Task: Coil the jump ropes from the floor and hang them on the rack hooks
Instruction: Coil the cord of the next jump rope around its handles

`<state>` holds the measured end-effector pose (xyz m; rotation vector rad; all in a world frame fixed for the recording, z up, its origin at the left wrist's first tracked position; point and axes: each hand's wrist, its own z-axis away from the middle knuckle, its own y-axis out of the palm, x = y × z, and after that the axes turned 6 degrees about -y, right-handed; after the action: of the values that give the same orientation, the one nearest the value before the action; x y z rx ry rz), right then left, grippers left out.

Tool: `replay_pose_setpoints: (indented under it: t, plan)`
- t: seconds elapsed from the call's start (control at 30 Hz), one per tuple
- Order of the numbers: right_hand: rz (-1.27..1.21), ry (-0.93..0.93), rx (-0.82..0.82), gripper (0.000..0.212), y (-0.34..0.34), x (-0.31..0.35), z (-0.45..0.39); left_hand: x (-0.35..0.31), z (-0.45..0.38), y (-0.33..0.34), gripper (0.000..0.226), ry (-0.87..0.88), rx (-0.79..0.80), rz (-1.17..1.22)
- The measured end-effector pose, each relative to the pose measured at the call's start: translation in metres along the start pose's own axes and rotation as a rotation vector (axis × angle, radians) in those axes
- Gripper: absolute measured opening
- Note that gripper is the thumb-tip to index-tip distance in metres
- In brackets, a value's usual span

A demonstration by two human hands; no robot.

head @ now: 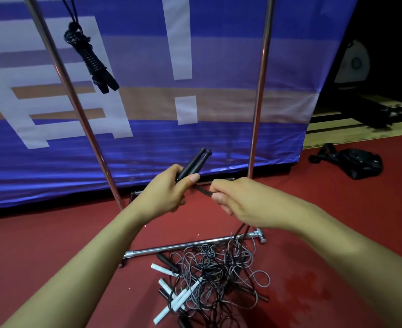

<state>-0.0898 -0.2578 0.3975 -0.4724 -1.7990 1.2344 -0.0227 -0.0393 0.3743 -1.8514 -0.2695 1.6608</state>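
Nearest the camera, a tangled pile of jump ropes (209, 278) lies on the red floor (53, 252), white and black handles poking out at its left, partly draped over the rack's base bar (190, 245). From that heap a black cord rises to the right hand (233, 200), whose thumb and curled fingers pinch it just beside the left hand (169, 190). The left hand is wrapped around a pair of black handles (195, 162), held side by side with their long axis slanting up and away to the right, butt ends pointing toward the blue banner (195, 129). So the slack to be gathered hangs below and behind the right hand, while the handles sit to its left, nearly touching; winding the cord around them would likely fall to the right hand, the left keeping the pair steady. Farther off stand the rack's two upright poles (259, 91), and high on the left a coiled black rope (88, 58) already hangs; its hook is out of view.
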Motion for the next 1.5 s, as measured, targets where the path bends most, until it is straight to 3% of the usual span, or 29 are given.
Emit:
replay_pose_setpoints:
  t: [0.13, 0.23, 0.3, 0.5, 0.6, 0.7, 0.87, 0.97, 1.17, 1.3, 1.4, 1.5]
  plan:
    - [0.202, 0.003, -0.017, 0.015, -0.001, 0.009, 0.004, 0.005, 0.000, 0.001, 0.025, 0.038, 0.005, -0.069]
    - [0.331, 0.031, -0.028, 0.027, -0.005, 0.008, 0.005, 0.001, 0.002, 0.002, 0.020, 0.007, 0.099, 0.175]
    - [0.369, 0.006, -0.094, 0.021, -0.012, 0.005, 0.005, -0.001, 0.004, 0.000, 0.018, -0.033, 0.201, 0.235]
    - [0.388, -0.221, -0.096, 0.017, -0.020, 0.006, 0.005, 0.001, 0.006, 0.005, 0.027, -0.044, 0.327, -0.075]
    - [0.441, -0.284, -0.078, 0.012, -0.019, 0.006, 0.001, -0.003, 0.010, 0.014, 0.038, 0.038, 0.407, -0.235]
    - [0.486, -0.249, -0.038, 0.023, -0.024, 0.001, -0.001, -0.007, 0.015, 0.021, 0.045, 0.151, 0.407, -0.442]
    - [0.602, -0.074, 0.025, 0.050, -0.042, -0.006, 0.002, -0.016, 0.020, 0.011, 0.061, 0.219, 0.398, -0.474]
    - [0.453, -0.019, 0.064, 0.051, -0.039, -0.016, 0.000, -0.023, 0.026, 0.007, 0.060, 0.263, 0.410, -0.456]
    - [-0.434, 0.020, 0.146, 0.028, -0.013, -0.047, 0.001, -0.026, 0.038, -0.001, 0.046, 0.313, 0.546, -0.207]
    - [-0.681, 0.126, 0.056, 0.025, 0.013, -0.047, 0.000, -0.029, 0.038, -0.003, 0.027, 0.280, 0.425, 0.011]
    - [-0.594, 0.201, 0.034, 0.035, 0.029, -0.035, -0.004, -0.020, 0.026, -0.007, 0.028, 0.160, 0.248, 0.186]
    - [-0.314, 0.159, 0.022, 0.020, 0.041, -0.038, -0.001, -0.014, 0.020, -0.013, 0.031, 0.131, 0.172, 0.292]
